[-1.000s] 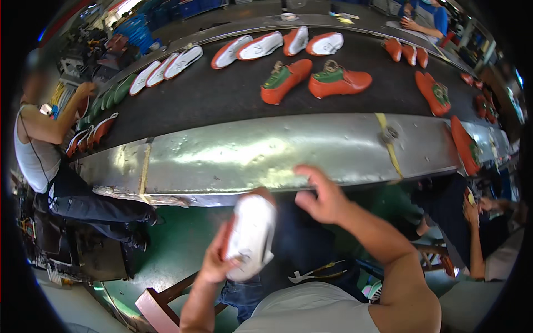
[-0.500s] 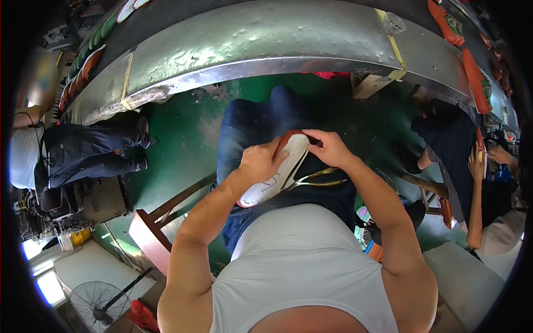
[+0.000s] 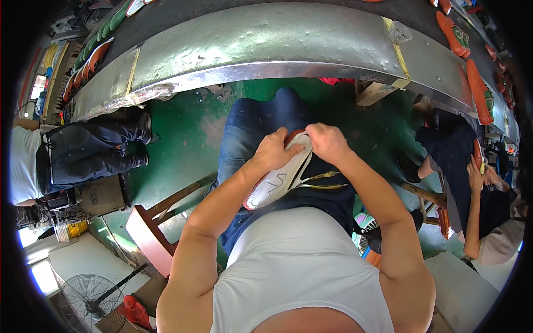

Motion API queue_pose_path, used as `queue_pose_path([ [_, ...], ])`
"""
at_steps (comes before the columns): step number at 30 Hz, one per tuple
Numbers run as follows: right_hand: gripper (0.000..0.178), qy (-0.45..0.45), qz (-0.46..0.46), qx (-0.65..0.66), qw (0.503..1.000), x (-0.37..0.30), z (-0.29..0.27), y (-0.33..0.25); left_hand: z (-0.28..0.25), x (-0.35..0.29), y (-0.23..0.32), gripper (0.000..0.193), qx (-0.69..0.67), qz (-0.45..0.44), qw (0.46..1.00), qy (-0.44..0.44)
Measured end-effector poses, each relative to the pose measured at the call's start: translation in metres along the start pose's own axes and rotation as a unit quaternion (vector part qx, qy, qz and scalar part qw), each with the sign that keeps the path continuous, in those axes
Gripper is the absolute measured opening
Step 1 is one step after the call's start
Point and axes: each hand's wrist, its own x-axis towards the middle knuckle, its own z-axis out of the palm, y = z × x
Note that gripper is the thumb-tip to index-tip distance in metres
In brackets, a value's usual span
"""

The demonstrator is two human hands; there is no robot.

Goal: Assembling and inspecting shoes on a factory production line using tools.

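A shoe (image 3: pixel 272 184) lies sole side up over my lap, its white underside showing and reddish-brown material along its edge. My left hand (image 3: pixel 277 150) is closed around its left side, the thumb lying on the white underside. At the far end, my right hand (image 3: pixel 328 143) pinches the shoe's edge with bent fingers; what exactly lies between the fingertips is hidden. Beside the shoe, on the dark cloth over my lap, rests a pair of pliers (image 3: pixel 323 181) with yellowish handles spread apart. Their jaw end is hard to make out by the shoe.
A metal-edged bench (image 3: pixel 266 41) curves across ahead, with a clear plastic cup (image 3: pixel 398 32) and orange shoe parts (image 3: pixel 478 91) at its right. Co-workers sit or stand on both sides. A pink-sided wooden stool (image 3: pixel 149 238) and a fan (image 3: pixel 93 302) are at left.
My right hand has turned and its fingers have curled more tightly at the shoe's far end. My left hand has slid slightly farther along the shoe. The view has shifted a little.
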Motion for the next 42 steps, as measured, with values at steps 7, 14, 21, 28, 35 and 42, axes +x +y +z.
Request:
queue_pose_path([
  [7,0.019,0.015,0.207,0.151,0.966,-0.022,-0.004,0.005,0.011,0.018,-0.012,0.072,-0.063,-0.025,0.997,-0.025],
  [14,0.054,-0.345,0.120,-0.015,0.931,-0.095,-0.069,-0.064,-0.025,0.021,-0.034,0.072,-0.438,-0.015,0.898,0.020],
  [21,0.024,-0.252,0.326,0.314,0.855,-0.078,-0.097,-0.086,-0.037,-0.033,-0.063,0.068,-0.466,0.116,0.867,0.130],
  [28,0.029,-0.323,0.229,0.382,0.835,-0.011,-0.036,-0.092,-0.038,-0.045,-0.071,0.056,-0.432,0.078,0.894,0.094],
  [35,0.021,-0.320,0.250,0.296,0.864,0.028,-0.029,-0.094,-0.046,-0.040,-0.086,0.051,-0.413,0.080,0.904,0.079],
  [42,0.019,-0.202,0.137,0.114,0.963,0.005,-0.010,-0.096,-0.041,-0.028,-0.098,0.049,-0.520,0.095,0.849,0.028],
])
